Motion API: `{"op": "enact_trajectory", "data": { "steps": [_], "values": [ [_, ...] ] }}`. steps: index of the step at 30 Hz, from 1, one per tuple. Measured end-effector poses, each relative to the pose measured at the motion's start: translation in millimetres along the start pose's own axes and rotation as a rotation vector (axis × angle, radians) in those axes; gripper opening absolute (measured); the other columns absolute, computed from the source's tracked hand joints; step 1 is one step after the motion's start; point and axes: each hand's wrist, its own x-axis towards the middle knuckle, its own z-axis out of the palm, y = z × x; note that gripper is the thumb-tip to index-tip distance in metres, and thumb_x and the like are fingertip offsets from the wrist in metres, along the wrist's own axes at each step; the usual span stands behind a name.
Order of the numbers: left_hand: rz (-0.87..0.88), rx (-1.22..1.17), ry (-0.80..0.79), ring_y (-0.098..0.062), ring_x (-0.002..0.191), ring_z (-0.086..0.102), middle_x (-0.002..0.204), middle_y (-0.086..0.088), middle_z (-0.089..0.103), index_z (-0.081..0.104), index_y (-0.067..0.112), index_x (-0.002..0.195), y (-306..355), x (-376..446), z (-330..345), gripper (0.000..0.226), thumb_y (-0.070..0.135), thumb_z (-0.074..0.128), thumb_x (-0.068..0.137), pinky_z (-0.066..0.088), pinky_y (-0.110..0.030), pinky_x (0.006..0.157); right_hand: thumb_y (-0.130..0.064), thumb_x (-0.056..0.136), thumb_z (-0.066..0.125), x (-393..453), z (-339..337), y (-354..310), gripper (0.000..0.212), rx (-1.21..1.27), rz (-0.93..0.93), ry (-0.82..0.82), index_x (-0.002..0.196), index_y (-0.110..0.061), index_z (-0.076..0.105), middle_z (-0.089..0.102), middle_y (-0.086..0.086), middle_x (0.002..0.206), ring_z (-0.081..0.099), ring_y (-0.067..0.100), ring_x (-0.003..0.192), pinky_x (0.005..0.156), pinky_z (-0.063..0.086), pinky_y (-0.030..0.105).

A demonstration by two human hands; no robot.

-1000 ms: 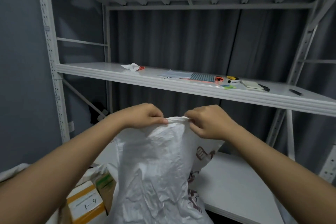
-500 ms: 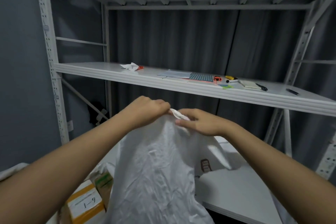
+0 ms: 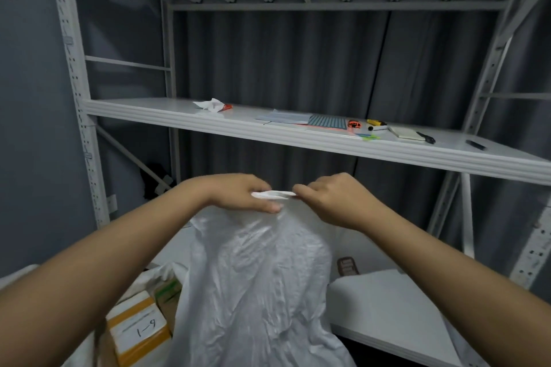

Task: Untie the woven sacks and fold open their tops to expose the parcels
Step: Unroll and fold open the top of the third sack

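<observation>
A white woven sack (image 3: 256, 283) stands upright in front of me, its top gathered into a tight neck. My left hand (image 3: 238, 192) grips that gathered neck from the left. My right hand (image 3: 337, 199) pinches the end of a twisted white strip (image 3: 274, 194) of sack material that stretches between both hands. The sack's contents are hidden. At the lower left, another sack (image 3: 155, 274) lies open, with a cardboard parcel (image 3: 140, 328) marked "1-9" inside.
A white metal rack surrounds the sack. Its middle shelf (image 3: 298, 140) carries crumpled paper (image 3: 210, 105), sheets, a box cutter (image 3: 354, 124), markers and a notepad (image 3: 407, 132). The lower shelf (image 3: 396, 310) lies to the right of the sack. Dark curtains hang behind.
The sack's top has been bunched into a narrow neck. My hands drew together, then apart a little, and a twisted strip now stretches between them.
</observation>
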Motion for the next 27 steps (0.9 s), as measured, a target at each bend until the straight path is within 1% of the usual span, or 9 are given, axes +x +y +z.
{"op": "enact_trajectory", "data": {
  "steps": [2, 5, 7, 10, 15, 17, 21, 24, 27],
  "values": [
    [-0.001, 0.053, -0.005, -0.015, 0.081, 0.06, 0.084, 0.002, 0.065, 0.064, 0.021, 0.087, -2.5, 3.1, 1.9, 0.035, 0.054, 0.052, 0.09, 0.044, -0.032, 0.072, -0.029, 0.087, 0.054, -0.4, -4.6, -3.3, 0.011, 0.198, 0.071, -0.042, 0.089, -0.021, 0.062, 0.062, -0.004, 0.073, 0.06, 0.019, 0.066, 0.048, 0.043, 0.03],
    [0.012, 0.64, 0.273, -0.028, 0.088, 0.061, 0.092, -0.005, 0.064, 0.059, 0.019, 0.096, 6.9, 8.7, 15.2, 0.027, 0.042, 0.044, 0.097, 0.034, -0.03, 0.064, -0.048, 0.095, 0.047, 7.4, -12.7, -10.7, 0.025, 0.726, 0.292, -0.209, 0.094, -0.027, 0.06, 0.064, -0.007, 0.087, 0.058, 0.01, 0.08, 0.071, 0.046, 0.033],
    [0.037, 0.613, 0.251, -0.022, 0.08, 0.06, 0.083, 0.002, 0.063, 0.055, 0.023, 0.082, 5.5, 8.0, 20.9, 0.034, 0.055, 0.047, 0.091, 0.034, -0.029, 0.06, -0.034, 0.097, 0.052, 7.2, -5.2, -14.1, 0.017, 0.47, 0.16, -0.282, 0.089, -0.02, 0.058, 0.061, 0.001, 0.074, 0.058, 0.018, 0.069, 0.058, 0.039, 0.034],
    [-0.048, 0.048, -0.057, -0.01, 0.074, 0.059, 0.076, 0.012, 0.061, 0.057, 0.028, 0.075, 2.1, -2.1, 11.0, 0.033, 0.059, 0.054, 0.086, 0.042, -0.026, 0.063, -0.016, 0.071, 0.073, -3.7, 12.0, -13.4, 0.018, -0.039, 0.009, -0.103, 0.086, -0.013, 0.063, 0.055, 0.001, 0.057, 0.054, 0.023, 0.045, 0.04, 0.022, 0.025],
    [0.094, 0.808, 0.256, -0.031, 0.088, 0.061, 0.094, -0.005, 0.064, 0.053, 0.019, 0.107, 0.9, 0.4, 25.8, 0.021, 0.033, 0.039, 0.1, 0.033, -0.03, 0.062, -0.05, 0.094, 0.049, -3.6, -0.9, -26.9, 0.022, 0.729, 0.256, -0.292, 0.088, -0.031, 0.06, 0.062, -0.012, 0.073, 0.055, 0.0, 0.066, 0.059, 0.041, 0.022],
    [0.128, 0.808, 0.254, -0.025, 0.084, 0.062, 0.091, 0.0, 0.065, 0.055, 0.023, 0.106, -4.0, -0.5, 33.3, 0.027, 0.045, 0.04, 0.097, 0.034, -0.03, 0.06, -0.03, 0.097, 0.052, -8.8, 6.4, -32.5, 0.02, 0.637, 0.161, -0.327, 0.078, -0.027, 0.059, 0.057, -0.006, 0.063, 0.053, 0.006, 0.056, 0.05, 0.031, 0.026],
    [-0.021, 0.014, -0.116, -0.012, 0.081, 0.058, 0.089, 0.006, 0.064, 0.062, 0.021, 0.09, -12.3, -6.6, 29.7, 0.038, 0.057, 0.05, 0.089, 0.044, -0.028, 0.073, -0.014, 0.07, 0.064, -21.8, 25.0, -30.8, 0.019, -0.003, 0.014, -0.147, 0.088, -0.018, 0.066, 0.056, -0.003, 0.058, 0.054, 0.02, 0.045, 0.041, 0.019, 0.022],
    [0.088, 0.439, 0.057, -0.022, 0.091, 0.061, 0.1, -0.001, 0.065, 0.057, 0.021, 0.103, -12.2, -1.1, 40.7, 0.028, 0.044, 0.042, 0.097, 0.045, -0.035, 0.073, -0.04, 0.092, 0.053, -14.6, 11.0, -39.0, 0.023, 0.564, 0.185, -0.27, 0.111, -0.029, 0.061, 0.066, -0.01, 0.094, 0.059, 0.008, 0.079, 0.063, 0.043, 0.029],
    [0.111, 0.741, 0.162, -0.023, 0.082, 0.06, 0.089, 0.003, 0.061, 0.052, 0.02, 0.105, -8.6, -3.8, 46.0, 0.037, 0.052, 0.036, 0.097, 0.033, -0.031, 0.06, -0.034, 0.1, 0.046, -12.4, 15.0, -45.9, 0.024, 0.735, 0.26, -0.307, 0.093, -0.015, 0.059, 0.061, 0.001, 0.078, 0.055, 0.016, 0.07, 0.061, 0.037, 0.032]
  ]
}}
